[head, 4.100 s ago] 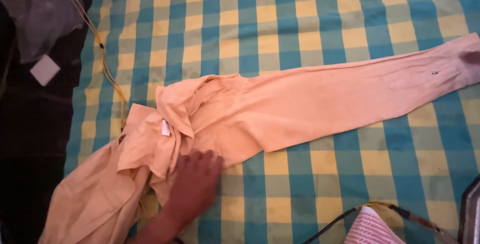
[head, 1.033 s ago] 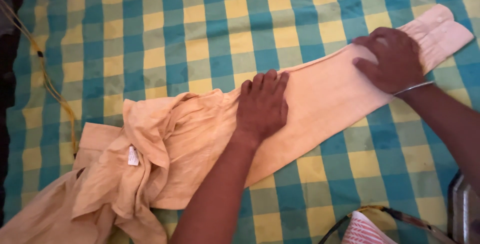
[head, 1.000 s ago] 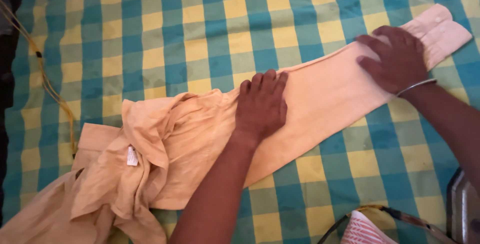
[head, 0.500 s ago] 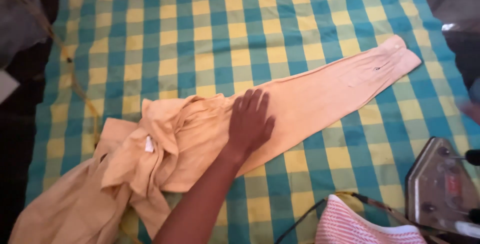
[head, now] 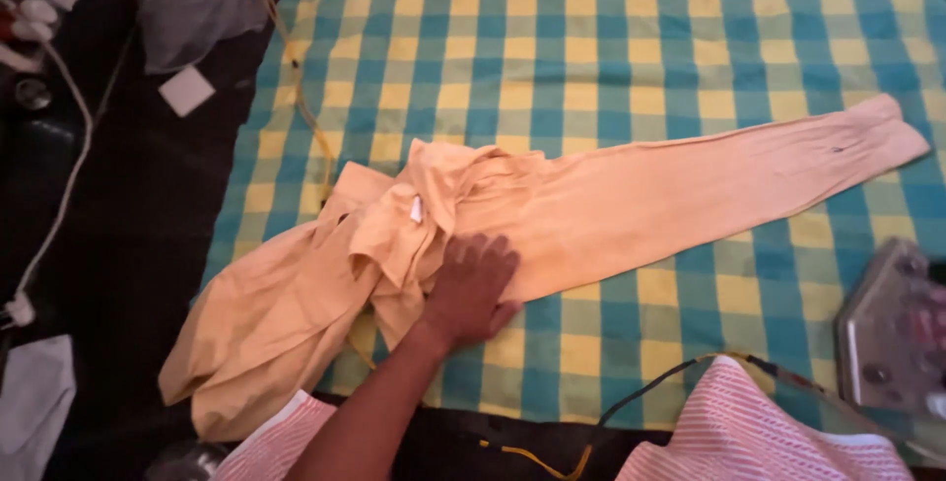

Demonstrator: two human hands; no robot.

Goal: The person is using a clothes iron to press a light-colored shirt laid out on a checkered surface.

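Our left hand [head: 471, 287] presses flat, fingers spread, holding nothing, on the peach cotton shirt [head: 552, 220] lying across the blue-and-yellow checked cloth [head: 591, 47]; our right hand is out of view. Smoothing outward along the sleeve would keep it flat, we judge, beside the metal iron [head: 892, 328].

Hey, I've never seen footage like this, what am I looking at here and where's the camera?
There is no machine here. One camera is worn on a person's head and looks down, so you see that person's own arm from above. The left hand lies flat, fingers spread, pressing on a pale orange garment with one long part stretched out to the right and the rest bunched at the left. It grips nothing. The right hand is out of view. The garment lies on a blue, green and yellow checked cloth. At the right edge sits a clothes iron, blurred, with a cord along the near edge. The pink striped fabric at the bottom looks like the person's clothing.
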